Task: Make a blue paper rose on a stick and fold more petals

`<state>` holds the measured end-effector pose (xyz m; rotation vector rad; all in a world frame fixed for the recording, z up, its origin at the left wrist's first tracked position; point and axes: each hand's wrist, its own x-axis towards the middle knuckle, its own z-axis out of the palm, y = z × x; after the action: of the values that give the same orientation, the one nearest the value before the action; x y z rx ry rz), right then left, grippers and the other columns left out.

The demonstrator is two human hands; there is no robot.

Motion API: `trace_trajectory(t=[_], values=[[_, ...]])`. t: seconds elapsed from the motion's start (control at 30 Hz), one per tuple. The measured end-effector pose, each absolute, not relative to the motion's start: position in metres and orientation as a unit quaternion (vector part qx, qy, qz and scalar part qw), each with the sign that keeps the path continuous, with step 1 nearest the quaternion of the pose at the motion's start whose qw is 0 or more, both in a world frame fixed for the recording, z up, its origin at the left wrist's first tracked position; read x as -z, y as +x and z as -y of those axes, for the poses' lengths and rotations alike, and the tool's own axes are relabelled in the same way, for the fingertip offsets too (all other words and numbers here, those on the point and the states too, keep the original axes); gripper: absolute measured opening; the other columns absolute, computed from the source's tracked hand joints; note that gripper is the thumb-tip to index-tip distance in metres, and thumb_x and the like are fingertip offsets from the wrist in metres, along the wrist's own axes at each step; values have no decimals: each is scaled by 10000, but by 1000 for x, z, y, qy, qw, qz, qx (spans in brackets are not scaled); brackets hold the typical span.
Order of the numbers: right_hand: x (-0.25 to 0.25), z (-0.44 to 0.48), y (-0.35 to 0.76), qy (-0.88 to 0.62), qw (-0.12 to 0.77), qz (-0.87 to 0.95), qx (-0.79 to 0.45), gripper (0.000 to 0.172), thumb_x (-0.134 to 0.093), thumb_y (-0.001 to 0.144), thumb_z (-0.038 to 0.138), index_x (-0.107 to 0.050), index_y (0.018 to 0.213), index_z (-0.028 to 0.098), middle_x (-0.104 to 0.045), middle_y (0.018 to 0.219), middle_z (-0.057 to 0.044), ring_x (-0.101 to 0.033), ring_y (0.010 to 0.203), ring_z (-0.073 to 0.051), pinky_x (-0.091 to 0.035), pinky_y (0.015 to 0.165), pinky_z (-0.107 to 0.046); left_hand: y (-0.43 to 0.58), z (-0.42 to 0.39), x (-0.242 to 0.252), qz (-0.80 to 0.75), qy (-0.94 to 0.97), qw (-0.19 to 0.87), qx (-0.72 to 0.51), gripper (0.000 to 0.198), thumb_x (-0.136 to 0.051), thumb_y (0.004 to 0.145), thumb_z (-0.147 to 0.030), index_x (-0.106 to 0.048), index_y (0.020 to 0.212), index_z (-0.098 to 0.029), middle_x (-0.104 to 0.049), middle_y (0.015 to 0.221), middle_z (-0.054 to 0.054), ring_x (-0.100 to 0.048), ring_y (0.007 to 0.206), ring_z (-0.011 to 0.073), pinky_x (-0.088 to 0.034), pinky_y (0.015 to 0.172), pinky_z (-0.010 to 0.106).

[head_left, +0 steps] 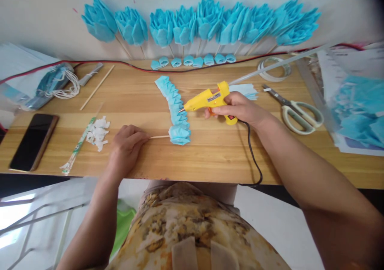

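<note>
My left hand (127,144) pinches a thin wooden stick (159,137) that lies level just above the table. At the stick's far end is a rolled blue paper flower bud (179,135). From the bud a pleated blue paper strip (171,96) runs away from me across the wood. My right hand (237,108) grips a yellow hot glue gun (207,99), its metal nozzle pointing left at the strip's right edge. A long clear glue stick (270,68) sticks out of the gun's back. The black cord hangs from its handle to the table edge.
Several finished blue paper flowers (210,18) lean on the wall, with small blue rolls (188,60) in front. Scissors (300,112) and a tape roll (274,69) lie right. A phone (33,142), white scraps (98,133) and a loose stick (96,88) lie left.
</note>
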<state>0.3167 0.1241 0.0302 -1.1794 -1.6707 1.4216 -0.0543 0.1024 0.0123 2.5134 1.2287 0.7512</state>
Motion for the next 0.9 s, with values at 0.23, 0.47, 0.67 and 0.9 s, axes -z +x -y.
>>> trace_trajectory(t=[0.23,0.47,0.67,0.9], values=[[-30,-125,315,-436,316,640,-548,267,-759,815,438,-763,854,174,-730,792,-53,-621,719,-165,-442,564,-264,-53,-101,-11,-426,856,111,-270,249,-546,966,-228,-746,817,-217,-668,830,64,-592,794,209,-463,702,351],[-29,-125,315,-424,301,662,-540,323,-700,847,463,-772,895,152,-714,801,-47,-528,608,-113,-352,495,-243,-57,-102,-6,-415,863,97,-271,187,-587,948,-236,-743,846,-222,-662,851,55,-584,805,204,-455,709,344],[-28,-125,315,-409,316,657,-549,308,-695,844,432,-763,891,136,-746,874,-69,-559,665,-125,-404,560,-244,-54,-101,-7,-411,862,95,-280,150,-604,925,-226,-739,859,-215,-659,862,55,-588,794,196,-475,714,346],[-30,-123,310,-430,337,633,-549,301,-712,837,435,-763,904,146,-754,937,-75,-604,727,-134,-445,583,-235,-53,-99,-7,-422,858,101,-274,153,-595,925,-230,-733,862,-215,-657,869,57,-588,809,199,-480,730,356]])
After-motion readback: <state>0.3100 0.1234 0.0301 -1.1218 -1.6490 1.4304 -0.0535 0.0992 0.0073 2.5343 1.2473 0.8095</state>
